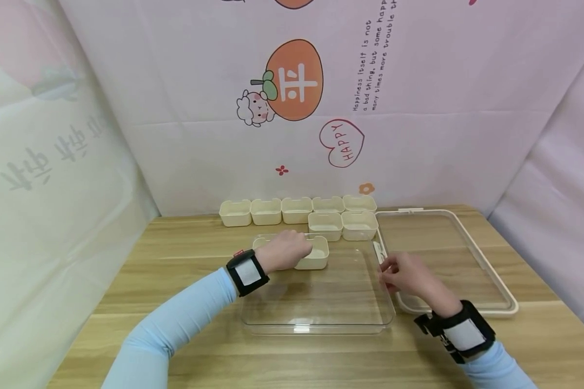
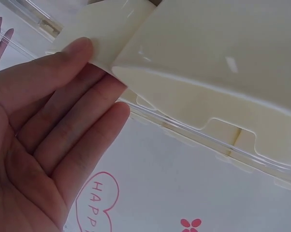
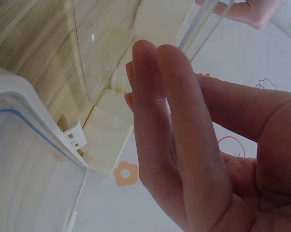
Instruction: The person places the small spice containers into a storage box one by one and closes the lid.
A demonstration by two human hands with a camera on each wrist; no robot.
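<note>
A clear plastic bin (image 1: 316,328) lies on the wooden table in front of the person. Inside it, at the back left, are two small cream boxes, one of them (image 1: 313,258) plainly visible and the other (image 2: 208,38) partly hidden by the left arm in the head view. My left hand (image 1: 286,250) reaches over the bin and pinches a cream box (image 2: 109,29) between thumb and fingers. At the bin's right side, my right hand (image 1: 409,274) holds the clear wall near its rim with bent fingers and thumb.
Several more cream boxes (image 1: 266,212) stand in two rows behind the bin, against the printed cloth (image 1: 199,151). To the right lies a clear lid with a white frame (image 1: 489,267), close beside the bin. Cloth also hangs at both sides.
</note>
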